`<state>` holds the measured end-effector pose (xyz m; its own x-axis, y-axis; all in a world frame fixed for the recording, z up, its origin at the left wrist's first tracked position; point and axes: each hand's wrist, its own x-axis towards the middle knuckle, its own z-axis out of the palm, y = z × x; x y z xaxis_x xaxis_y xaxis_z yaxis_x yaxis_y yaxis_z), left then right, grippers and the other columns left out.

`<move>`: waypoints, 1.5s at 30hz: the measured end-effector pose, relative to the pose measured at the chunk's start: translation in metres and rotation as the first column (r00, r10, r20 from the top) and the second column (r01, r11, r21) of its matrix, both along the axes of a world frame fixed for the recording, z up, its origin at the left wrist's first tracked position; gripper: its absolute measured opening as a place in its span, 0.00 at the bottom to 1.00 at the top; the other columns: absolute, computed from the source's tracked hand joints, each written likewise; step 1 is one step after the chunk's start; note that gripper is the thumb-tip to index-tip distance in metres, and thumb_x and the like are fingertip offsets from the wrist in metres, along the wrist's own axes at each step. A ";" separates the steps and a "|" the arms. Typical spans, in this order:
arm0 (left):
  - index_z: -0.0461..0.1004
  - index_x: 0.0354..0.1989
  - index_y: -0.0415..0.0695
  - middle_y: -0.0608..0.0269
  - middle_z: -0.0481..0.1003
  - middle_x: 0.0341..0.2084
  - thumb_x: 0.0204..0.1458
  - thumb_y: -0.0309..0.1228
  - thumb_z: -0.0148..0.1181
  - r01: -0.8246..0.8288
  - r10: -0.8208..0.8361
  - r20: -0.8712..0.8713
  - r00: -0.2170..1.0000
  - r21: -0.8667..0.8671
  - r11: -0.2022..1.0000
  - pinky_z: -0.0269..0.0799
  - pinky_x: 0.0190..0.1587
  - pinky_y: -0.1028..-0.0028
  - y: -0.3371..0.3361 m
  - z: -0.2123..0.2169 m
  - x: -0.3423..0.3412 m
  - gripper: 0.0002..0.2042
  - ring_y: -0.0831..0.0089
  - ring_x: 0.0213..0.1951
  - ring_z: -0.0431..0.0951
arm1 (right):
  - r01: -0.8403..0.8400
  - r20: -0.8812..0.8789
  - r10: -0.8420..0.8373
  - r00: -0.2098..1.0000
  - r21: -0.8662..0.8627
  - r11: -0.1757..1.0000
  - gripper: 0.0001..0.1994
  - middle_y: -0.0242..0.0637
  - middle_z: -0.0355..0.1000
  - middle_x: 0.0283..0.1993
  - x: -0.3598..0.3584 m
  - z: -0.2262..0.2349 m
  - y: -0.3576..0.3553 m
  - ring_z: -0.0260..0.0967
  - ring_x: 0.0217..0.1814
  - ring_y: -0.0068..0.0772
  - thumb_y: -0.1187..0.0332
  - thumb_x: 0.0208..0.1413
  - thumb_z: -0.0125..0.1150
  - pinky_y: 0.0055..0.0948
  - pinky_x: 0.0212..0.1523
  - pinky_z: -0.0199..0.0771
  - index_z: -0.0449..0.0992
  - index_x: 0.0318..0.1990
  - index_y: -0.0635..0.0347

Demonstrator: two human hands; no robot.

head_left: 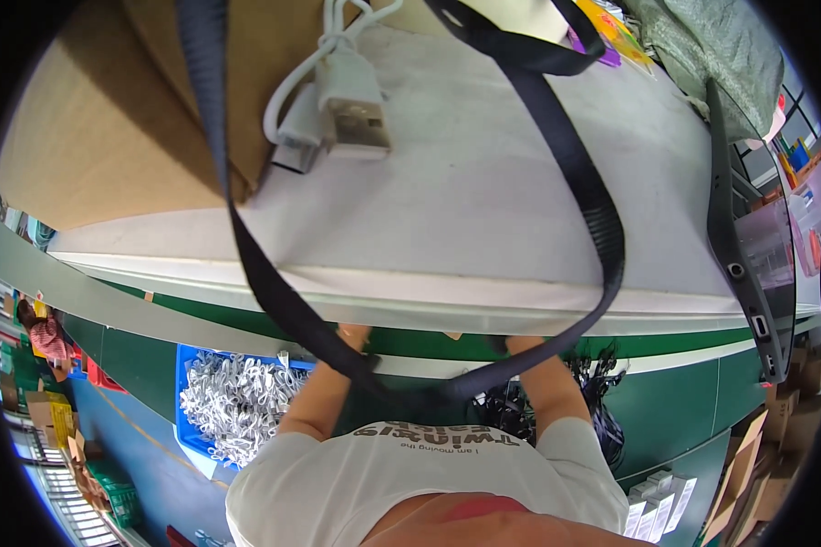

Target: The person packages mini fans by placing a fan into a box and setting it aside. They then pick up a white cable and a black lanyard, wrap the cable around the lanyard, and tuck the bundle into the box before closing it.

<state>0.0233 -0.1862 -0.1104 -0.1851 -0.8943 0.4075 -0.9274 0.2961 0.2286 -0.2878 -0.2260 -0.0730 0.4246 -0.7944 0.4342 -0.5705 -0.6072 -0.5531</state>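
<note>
Cables of white plastic (239,403) heap near left, thin black cables (602,387) near right; left hand (354,336) and right hand (522,344) are part-hidden, so I cannot tell their grip. Lifting bundles singly should limit tangles.

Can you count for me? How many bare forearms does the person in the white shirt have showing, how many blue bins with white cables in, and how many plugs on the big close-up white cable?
Bare forearms: 2
Blue bin with white cables: 1
Close-up plugs: 2
Total: 5
</note>
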 end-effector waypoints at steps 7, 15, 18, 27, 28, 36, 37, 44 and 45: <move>0.69 0.49 0.40 0.51 0.71 0.47 0.53 0.38 0.51 0.042 -0.038 -0.062 0.997 0.064 0.997 0.60 0.57 0.58 -0.031 0.001 -0.005 0.19 0.57 0.53 0.68 | -0.443 0.472 -0.115 0.874 0.871 0.210 0.24 0.40 0.64 0.56 0.096 0.017 0.103 0.64 0.56 0.35 0.56 0.56 0.53 0.37 0.49 0.68 0.63 0.57 0.60; 0.67 0.51 0.40 0.51 0.70 0.48 0.53 0.39 0.52 0.065 -0.052 -0.129 0.990 0.101 0.993 0.58 0.58 0.58 -0.081 0.010 -0.026 0.20 0.58 0.54 0.67 | -0.529 0.535 -0.535 0.654 0.829 0.182 0.25 0.40 0.63 0.56 0.102 -0.023 0.101 0.66 0.53 0.35 0.55 0.57 0.52 0.34 0.48 0.69 0.63 0.56 0.62; 0.67 0.52 0.41 0.51 0.69 0.49 0.53 0.40 0.52 0.104 -0.087 -0.146 0.985 0.110 0.989 0.58 0.58 0.59 -0.106 0.018 -0.037 0.21 0.58 0.54 0.67 | -0.504 0.554 -0.607 0.570 0.819 0.275 0.25 0.40 0.64 0.55 0.091 -0.028 0.095 0.67 0.53 0.35 0.55 0.57 0.51 0.35 0.49 0.69 0.63 0.57 0.62; 0.64 0.54 0.42 0.51 0.68 0.50 0.53 0.41 0.53 0.218 -0.181 -0.196 0.964 0.184 0.958 0.57 0.59 0.60 -0.153 0.026 -0.075 0.23 0.59 0.55 0.66 | -0.321 0.728 -0.466 0.503 0.658 0.682 0.23 0.42 0.59 0.59 0.050 -0.096 0.096 0.60 0.58 0.47 0.59 0.59 0.46 0.51 0.53 0.60 0.59 0.60 0.55; 0.64 0.54 0.42 0.51 0.68 0.50 0.53 0.41 0.53 0.224 -0.185 -0.195 0.963 0.200 0.954 0.57 0.59 0.60 -0.154 0.027 -0.073 0.23 0.59 0.55 0.65 | -0.303 0.743 -0.447 0.498 0.632 0.713 0.22 0.43 0.59 0.60 0.026 -0.100 0.102 0.60 0.58 0.49 0.59 0.60 0.45 0.53 0.54 0.59 0.58 0.60 0.54; 0.62 0.56 0.43 0.51 0.67 0.52 0.52 0.42 0.54 0.294 -0.238 -0.246 0.940 0.226 0.929 0.55 0.60 0.60 -0.200 0.045 -0.098 0.25 0.59 0.56 0.64 | -0.007 0.579 -0.457 0.675 0.625 0.781 0.19 0.43 0.58 0.61 0.007 -0.084 0.091 0.59 0.58 0.55 0.64 0.62 0.38 0.54 0.54 0.61 0.58 0.60 0.54; 0.62 0.56 0.43 0.51 0.67 0.52 0.52 0.43 0.54 0.292 -0.233 -0.255 0.938 0.223 0.930 0.55 0.60 0.61 -0.207 0.046 -0.099 0.25 0.59 0.56 0.64 | -0.004 0.578 -0.450 0.681 0.617 0.787 0.19 0.43 0.58 0.61 0.020 -0.064 0.092 0.59 0.58 0.55 0.64 0.62 0.38 0.54 0.54 0.61 0.58 0.60 0.54; 0.60 0.58 0.43 0.51 0.66 0.53 0.52 0.44 0.54 0.364 -0.282 -0.314 0.907 0.244 0.899 0.54 0.61 0.61 -0.241 0.060 -0.143 0.27 0.60 0.56 0.64 | -0.273 0.512 -0.850 0.127 0.842 0.466 0.22 0.43 0.57 0.62 0.010 0.027 0.088 0.61 0.58 0.51 0.61 0.61 0.40 0.49 0.52 0.66 0.54 0.62 0.53; 0.60 0.58 0.43 0.51 0.66 0.53 0.52 0.44 0.54 0.360 -0.275 -0.313 0.909 0.257 0.897 0.54 0.61 0.61 -0.240 0.063 -0.142 0.27 0.60 0.57 0.63 | -0.265 0.493 -0.852 0.178 0.858 0.441 0.25 0.42 0.57 0.63 -0.003 0.021 0.081 0.61 0.58 0.50 0.56 0.61 0.41 0.48 0.53 0.66 0.51 0.64 0.51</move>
